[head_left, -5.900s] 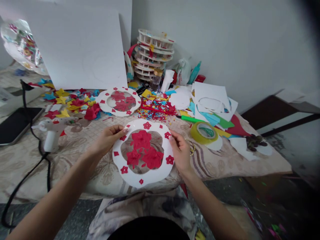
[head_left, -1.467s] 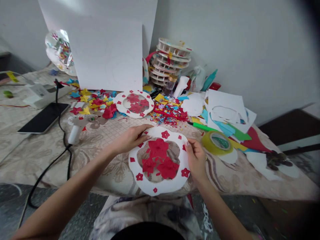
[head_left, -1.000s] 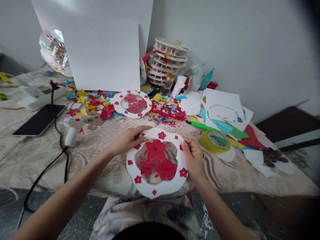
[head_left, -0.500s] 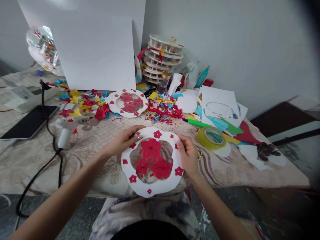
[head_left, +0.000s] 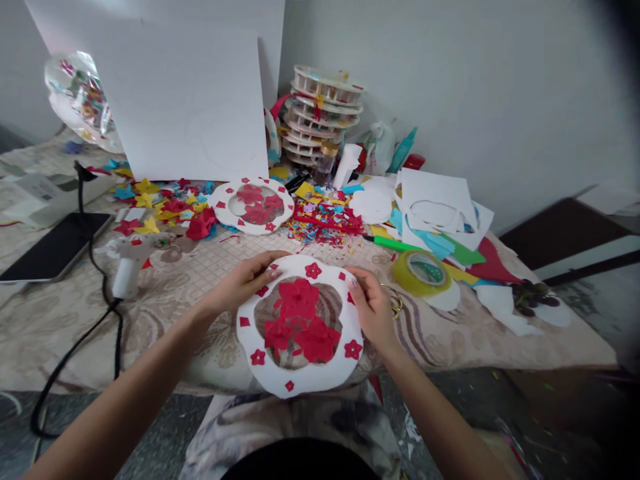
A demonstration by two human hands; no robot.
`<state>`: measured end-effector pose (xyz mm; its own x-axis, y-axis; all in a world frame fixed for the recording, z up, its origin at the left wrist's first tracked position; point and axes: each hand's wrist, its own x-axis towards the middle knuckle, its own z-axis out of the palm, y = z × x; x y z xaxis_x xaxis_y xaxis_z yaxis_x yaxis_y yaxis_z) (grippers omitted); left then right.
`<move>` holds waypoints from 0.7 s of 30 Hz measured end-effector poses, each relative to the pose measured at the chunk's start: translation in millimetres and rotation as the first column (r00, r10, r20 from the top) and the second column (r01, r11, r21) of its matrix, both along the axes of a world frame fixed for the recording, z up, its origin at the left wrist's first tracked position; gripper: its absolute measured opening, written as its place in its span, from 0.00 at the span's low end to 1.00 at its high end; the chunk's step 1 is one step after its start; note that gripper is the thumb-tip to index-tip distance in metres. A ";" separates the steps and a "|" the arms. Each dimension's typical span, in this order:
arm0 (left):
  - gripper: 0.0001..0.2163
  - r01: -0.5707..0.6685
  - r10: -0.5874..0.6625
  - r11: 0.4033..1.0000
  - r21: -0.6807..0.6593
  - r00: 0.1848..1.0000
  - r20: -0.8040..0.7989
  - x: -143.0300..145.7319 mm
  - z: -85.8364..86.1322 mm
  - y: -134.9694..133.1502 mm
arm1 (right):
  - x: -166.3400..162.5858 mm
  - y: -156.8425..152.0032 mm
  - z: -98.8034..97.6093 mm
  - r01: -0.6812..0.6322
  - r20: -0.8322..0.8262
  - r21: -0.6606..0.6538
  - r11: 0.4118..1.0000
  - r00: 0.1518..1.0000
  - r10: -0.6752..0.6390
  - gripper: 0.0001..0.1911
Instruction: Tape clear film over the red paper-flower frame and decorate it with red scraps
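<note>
A white paper ring with small red flowers on its rim and big red paper flowers across its clear middle lies at the table's near edge. My left hand rests on its upper left rim, fingers curled over the edge. My right hand pinches the right rim. A second ring of the same kind lies further back.
A white glue gun with a black cord lies to the left, beside a dark tablet. A yellow tape roll, a green marker, paper scraps, stacked white wheels and a leaning white board crowd the back.
My hands and the ring have stayed much the same; the view has swung a little to the right and my right hand shifted slightly along the rim.
</note>
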<state>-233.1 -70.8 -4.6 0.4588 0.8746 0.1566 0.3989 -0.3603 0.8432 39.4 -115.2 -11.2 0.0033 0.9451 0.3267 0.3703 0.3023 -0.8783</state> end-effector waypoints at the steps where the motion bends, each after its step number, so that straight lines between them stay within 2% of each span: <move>1: 0.20 0.003 -0.003 1.000 0.005 1.000 0.004 -0.2 -0.2 -0.1 | -1.3 -0.1 -0.5 0.006 -0.017 0.000 1.000 1.000 -0.006 0.14; 5: 0.21 0.003 -0.003 1.000 -0.002 1.000 0.008 -0.8 0.1 -0.6 | -6.4 -1.7 -5.0 0.051 -0.047 -0.037 0.998 0.998 -0.053 0.13; 10: 0.20 0.029 -0.029 1.000 0.008 1.000 -0.010 1.0 4.6 -1.5 | -6.6 -5.2 -15.6 0.136 0.069 -0.043 0.990 0.989 -0.133 0.16; 14: 0.20 0.052 -0.052 0.999 -0.004 0.998 -0.029 0.7 7.0 -0.8 | 9.9 -7.6 -11.3 0.054 0.222 -0.023 0.998 0.974 -0.048 0.20; 17: 0.21 0.062 -0.062 0.998 -0.023 0.998 -0.032 -1.0 7.6 0.7 | 40.0 -2.2 -1.5 0.034 0.412 -0.057 0.998 0.911 -0.007 0.17; 19: 0.20 0.085 -0.087 0.995 -0.044 0.995 -0.039 -1.5 8.1 1.5 | 64.5 6.1 3.1 0.076 0.591 -0.067 0.995 0.806 -0.022 0.12; 21: 0.20 0.113 -0.115 0.992 -0.064 0.993 -0.032 -1.5 8.7 1.9 | 86.5 16.2 5.2 0.009 0.693 -0.089 0.996 0.719 0.055 0.11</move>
